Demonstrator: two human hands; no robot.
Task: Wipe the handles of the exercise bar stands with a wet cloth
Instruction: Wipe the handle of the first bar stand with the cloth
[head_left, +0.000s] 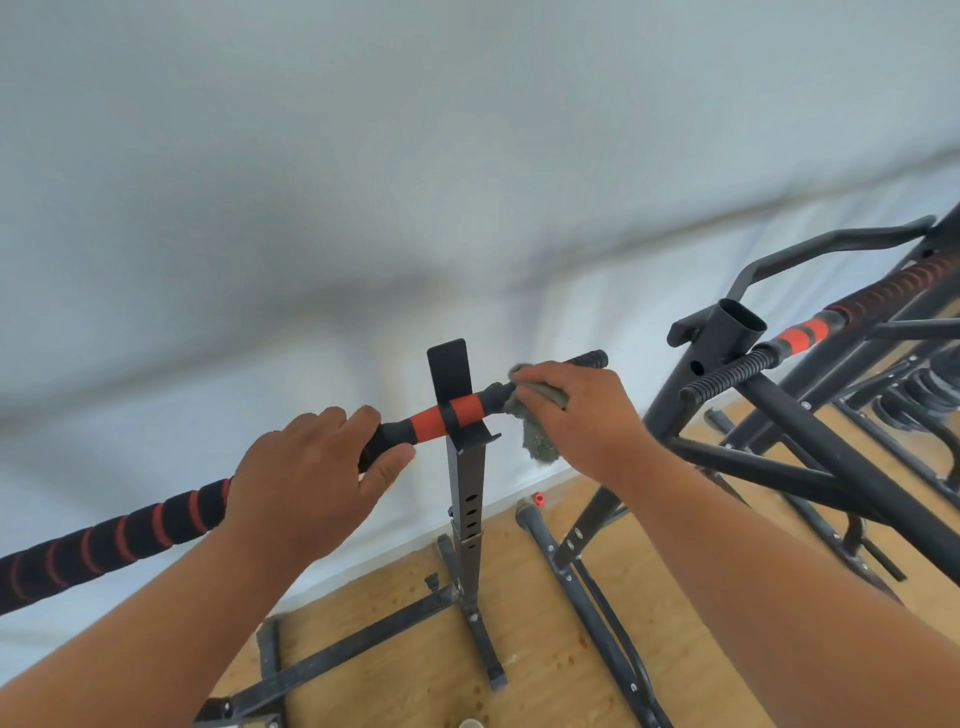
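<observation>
A black bar with red-striped foam grip (104, 540) and an orange section (452, 413) lies across the cradle of a black upright stand (467, 488). My left hand (306, 488) grips the bar just left of the stand. My right hand (576, 415) holds a grey-green cloth (540, 441) wrapped around the threaded bar end right of the stand. The bar's black tip (589, 359) sticks out past my fingers.
A second stand (727, 332) with another black and orange bar (800, 335) is at the right, among more black frames and coil springs (930, 395). A white wall lies close behind. Black base legs (343, 654) spread over the wooden floor below.
</observation>
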